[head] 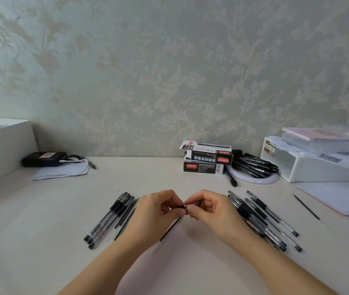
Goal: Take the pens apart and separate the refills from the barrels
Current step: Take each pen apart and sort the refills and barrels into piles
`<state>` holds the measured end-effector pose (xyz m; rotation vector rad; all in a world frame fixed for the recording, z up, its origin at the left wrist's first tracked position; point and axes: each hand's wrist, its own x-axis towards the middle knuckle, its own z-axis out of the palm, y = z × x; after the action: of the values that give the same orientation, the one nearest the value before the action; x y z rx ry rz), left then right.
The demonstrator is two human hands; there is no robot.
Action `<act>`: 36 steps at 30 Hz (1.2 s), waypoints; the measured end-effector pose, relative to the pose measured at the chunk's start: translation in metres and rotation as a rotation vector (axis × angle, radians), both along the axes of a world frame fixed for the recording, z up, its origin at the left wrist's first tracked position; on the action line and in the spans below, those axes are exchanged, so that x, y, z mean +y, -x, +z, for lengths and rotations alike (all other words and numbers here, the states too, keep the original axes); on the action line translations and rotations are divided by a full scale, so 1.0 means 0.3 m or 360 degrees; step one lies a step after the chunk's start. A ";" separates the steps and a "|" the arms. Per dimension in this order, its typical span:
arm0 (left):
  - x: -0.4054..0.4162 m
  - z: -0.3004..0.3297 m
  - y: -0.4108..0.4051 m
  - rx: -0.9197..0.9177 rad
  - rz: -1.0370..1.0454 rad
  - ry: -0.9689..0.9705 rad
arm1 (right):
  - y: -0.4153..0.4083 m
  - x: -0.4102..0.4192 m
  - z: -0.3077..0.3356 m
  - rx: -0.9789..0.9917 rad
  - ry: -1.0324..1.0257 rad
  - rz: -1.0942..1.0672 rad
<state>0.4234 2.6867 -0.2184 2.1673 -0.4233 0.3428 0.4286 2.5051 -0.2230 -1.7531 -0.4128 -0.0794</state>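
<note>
Both hands meet over the middle of the table on one black pen (191, 204). My left hand (158, 211) curls round its left part; my right hand (209, 209) pinches the dark grip end. A thin black refill (170, 228) slants down below my left hand; whether that hand holds it is hidden. Left of my hands lie a few clear barrels (105, 220) with thin refills (128, 213) beside them. A pile of several whole black pens (260, 218) lies to the right. One loose refill (306, 206) rests further right.
Two stacked pen boxes (206, 159) stand at the back by a heap of black markers (254, 165) on a white ring. White plastic boxes (314, 165) and papers (339, 199) fill the right. A black pouch (44, 159) on paper sits back left, beside a white block (3, 145).
</note>
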 end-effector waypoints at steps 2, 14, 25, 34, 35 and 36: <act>0.007 0.006 -0.003 0.0048 0.0009 0.0060 | -0.004 0.005 0.004 0.0005 -0.0031 0.0009; -0.020 0.028 0.023 -0.0136 0.0132 0.0017 | 0.000 0.014 0.008 -0.0086 0.0023 -0.0079; 0.192 0.025 -0.045 0.0075 0.1183 -0.0545 | -0.024 -0.037 -0.020 -0.0497 0.0643 -0.0584; 0.191 0.015 -0.049 0.0271 0.1147 -0.0693 | -0.042 -0.098 -0.017 -0.0486 0.1182 -0.0918; 0.191 0.015 -0.048 0.0270 0.1145 -0.0698 | -0.042 -0.101 -0.016 -0.0461 0.1226 -0.0939; 0.190 0.015 -0.047 0.0265 0.1143 -0.0704 | -0.040 -0.104 -0.015 -0.0439 0.1264 -0.0955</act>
<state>0.4375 2.7437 -0.2139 2.7082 0.4375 0.4841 0.4406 2.4739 -0.2275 -2.6203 -0.0898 -0.6664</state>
